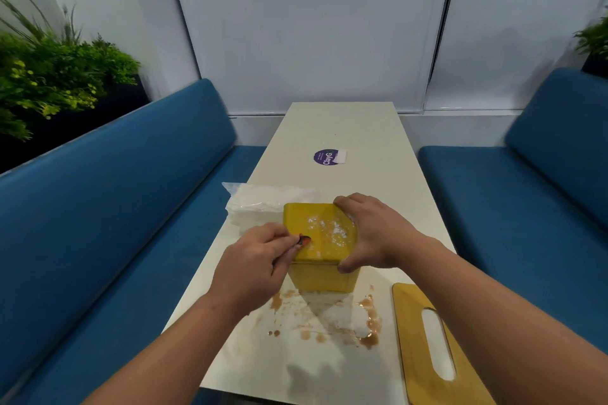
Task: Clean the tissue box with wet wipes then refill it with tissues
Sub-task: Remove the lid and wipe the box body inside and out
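A yellow tissue box (324,276) stands on the white table (345,122) in front of me, its upper face smeared with white residue (329,228). My right hand (371,230) grips the box's right side, fingers over the far top corner and thumb at the near edge. At the left edge of the box's top, my left hand (253,260) pinches a small orange and dark object (304,240); what it is I cannot tell. A clear-wrapped pack of white tissues (256,207) lies behind and left of the box. The box's flat yellow lid (414,322), with an oval slot, lies at the near right.
Brown liquid stains (371,322) and white smears mark the table just in front of the box. A purple round sticker (325,157) sits farther along the table. Blue benches (115,207) flank both sides, and a green plant (49,76) stands at the far left.
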The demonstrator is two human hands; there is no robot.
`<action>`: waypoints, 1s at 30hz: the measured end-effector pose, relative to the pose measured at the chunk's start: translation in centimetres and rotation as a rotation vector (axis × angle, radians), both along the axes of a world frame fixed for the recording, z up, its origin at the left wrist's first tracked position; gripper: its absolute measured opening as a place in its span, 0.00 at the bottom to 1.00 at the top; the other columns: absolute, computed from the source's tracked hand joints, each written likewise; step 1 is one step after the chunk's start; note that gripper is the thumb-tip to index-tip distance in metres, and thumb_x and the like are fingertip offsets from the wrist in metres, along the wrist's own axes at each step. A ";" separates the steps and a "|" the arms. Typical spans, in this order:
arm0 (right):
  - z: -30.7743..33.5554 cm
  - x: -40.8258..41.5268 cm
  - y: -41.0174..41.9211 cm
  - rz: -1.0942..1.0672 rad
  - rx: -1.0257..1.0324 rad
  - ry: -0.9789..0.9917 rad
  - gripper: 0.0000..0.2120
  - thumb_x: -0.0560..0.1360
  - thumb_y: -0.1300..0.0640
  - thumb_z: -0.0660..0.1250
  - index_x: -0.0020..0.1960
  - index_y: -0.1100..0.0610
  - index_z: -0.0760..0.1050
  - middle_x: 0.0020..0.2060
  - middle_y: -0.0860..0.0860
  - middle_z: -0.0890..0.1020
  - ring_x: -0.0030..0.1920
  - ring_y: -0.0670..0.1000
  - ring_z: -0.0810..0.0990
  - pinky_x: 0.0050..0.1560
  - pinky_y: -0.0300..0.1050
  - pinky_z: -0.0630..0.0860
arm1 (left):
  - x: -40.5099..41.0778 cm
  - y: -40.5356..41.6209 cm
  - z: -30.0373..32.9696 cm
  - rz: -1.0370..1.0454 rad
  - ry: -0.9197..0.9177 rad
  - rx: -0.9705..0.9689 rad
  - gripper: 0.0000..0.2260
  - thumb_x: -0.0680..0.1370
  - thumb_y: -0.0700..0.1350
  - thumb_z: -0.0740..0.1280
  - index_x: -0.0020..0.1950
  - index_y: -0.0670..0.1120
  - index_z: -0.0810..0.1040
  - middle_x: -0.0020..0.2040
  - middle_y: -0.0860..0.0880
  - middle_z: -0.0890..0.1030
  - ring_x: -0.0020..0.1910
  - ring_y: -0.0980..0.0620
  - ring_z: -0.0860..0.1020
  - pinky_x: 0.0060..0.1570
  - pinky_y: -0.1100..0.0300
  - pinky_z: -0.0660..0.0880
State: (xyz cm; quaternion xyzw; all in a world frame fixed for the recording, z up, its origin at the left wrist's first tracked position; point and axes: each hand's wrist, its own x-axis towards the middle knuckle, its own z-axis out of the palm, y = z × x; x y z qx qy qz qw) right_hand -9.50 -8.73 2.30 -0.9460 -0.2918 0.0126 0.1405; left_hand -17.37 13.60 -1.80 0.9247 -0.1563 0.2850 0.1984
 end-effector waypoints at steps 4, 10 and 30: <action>-0.1 -0.2 -0.1 0.000 -0.009 -0.007 0.54 0.59 0.38 0.79 0.77 0.49 0.55 0.70 0.46 0.65 0.68 0.51 0.64 0.64 0.50 0.72 | 0.6 -0.8 0.0 0.086 -0.016 -0.039 0.16 0.79 0.54 0.59 0.56 0.50 0.83 0.50 0.57 0.78 0.44 0.53 0.77 0.35 0.54 0.78; -0.2 0.1 0.0 0.000 -0.004 -0.027 0.54 0.60 0.38 0.78 0.77 0.50 0.55 0.70 0.47 0.66 0.68 0.51 0.64 0.64 0.49 0.70 | -1.1 -0.6 -0.9 0.029 -0.043 -0.008 0.14 0.79 0.52 0.61 0.55 0.49 0.83 0.51 0.54 0.79 0.44 0.53 0.77 0.35 0.55 0.78; -0.3 -0.4 0.1 -0.020 0.034 -0.044 0.50 0.61 0.41 0.76 0.76 0.51 0.57 0.69 0.47 0.66 0.68 0.50 0.64 0.62 0.49 0.72 | -0.8 -5.8 -0.8 0.029 -0.162 0.107 0.09 0.77 0.48 0.65 0.51 0.48 0.85 0.44 0.53 0.80 0.39 0.49 0.76 0.29 0.57 0.73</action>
